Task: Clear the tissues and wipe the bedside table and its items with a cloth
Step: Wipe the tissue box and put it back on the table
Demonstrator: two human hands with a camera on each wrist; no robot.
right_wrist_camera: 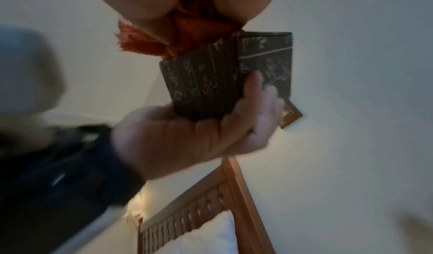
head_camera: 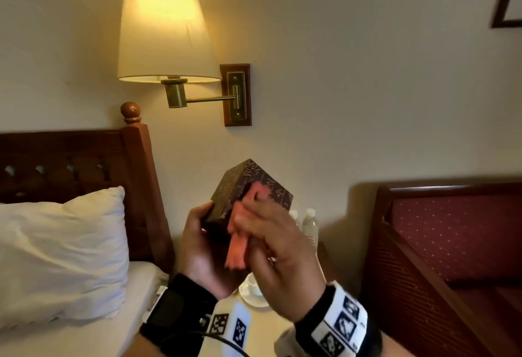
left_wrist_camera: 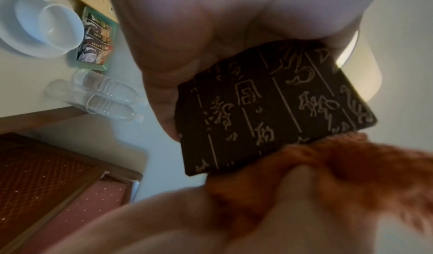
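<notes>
Head view: left hand (head_camera: 204, 246) held a dark brown box (head_camera: 248, 187) up in front of the wall, fingers curled round its lower end. The right hand (head_camera: 278, 255) pinched an orange cloth (head_camera: 240, 232) in bunched fingers and pressed it against the box's near face. Pale script-like markings covered the box, but none could be read. Below the hands, on the pale desk (head_camera: 265, 325), stood a white cup and saucer (head_camera: 252, 291) and, nearer the wall, two clear water bottles (head_camera: 309, 225). A lit wall lamp (head_camera: 166, 31) hung above, a pillow (head_camera: 62, 255) lay on the bed at left, and a red upholstered headboard (head_camera: 452, 232) stood at right.

Left wrist view: the box (left_wrist_camera: 269, 109) sat gripped in the palm, its pale gold characters sharp yet not legible to me. The cloth (left_wrist_camera: 339, 165) touched its lower edge, with the right hand's fingers (left_wrist_camera: 302, 180) folded into it. The cup and saucer (left_wrist_camera: 44, 30), a printed card (left_wrist_camera: 96, 39) with unreadable text, and the bottles (left_wrist_camera: 105, 95) rested on the desk (left_wrist_camera: 28, 84).

Right wrist view: the left hand (right_wrist_camera: 187, 137) wrapped the box (right_wrist_camera: 211, 84) from below, fingers (right_wrist_camera: 257, 91) curled onto its side. The cloth (right_wrist_camera: 187, 35) met the top end.
</notes>
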